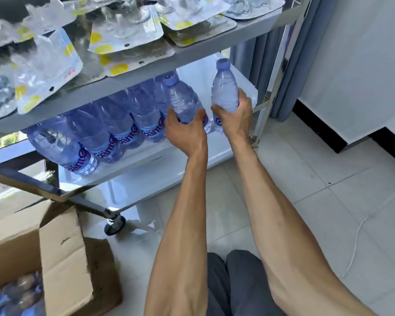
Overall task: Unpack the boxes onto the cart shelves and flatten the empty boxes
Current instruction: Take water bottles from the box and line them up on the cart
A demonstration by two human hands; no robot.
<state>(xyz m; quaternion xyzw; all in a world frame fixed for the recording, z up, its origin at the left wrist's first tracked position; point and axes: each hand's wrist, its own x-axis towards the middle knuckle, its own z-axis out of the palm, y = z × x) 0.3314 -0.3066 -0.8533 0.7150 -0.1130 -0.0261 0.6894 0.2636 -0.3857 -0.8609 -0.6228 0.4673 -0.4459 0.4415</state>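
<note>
You are holding a water bottle in each hand at the cart's middle shelf [146,153]. Your left hand [184,131] is wrapping its fingers around the lower body of one bottle [183,99], tilted toward the row of bottles [105,133] already lying on that shelf. Your right hand [234,115] is gripping a second bottle [225,87], held nearly upright just beside the first. Plastic pouches [123,33] are covering the top shelf. The open cardboard box [64,254] is sitting on the floor at lower left, with more bottles inside.

Box [62,258] cut by left edge, its bottles [16,293] blurred, top-shelf packets [43,53] smeared
</note>
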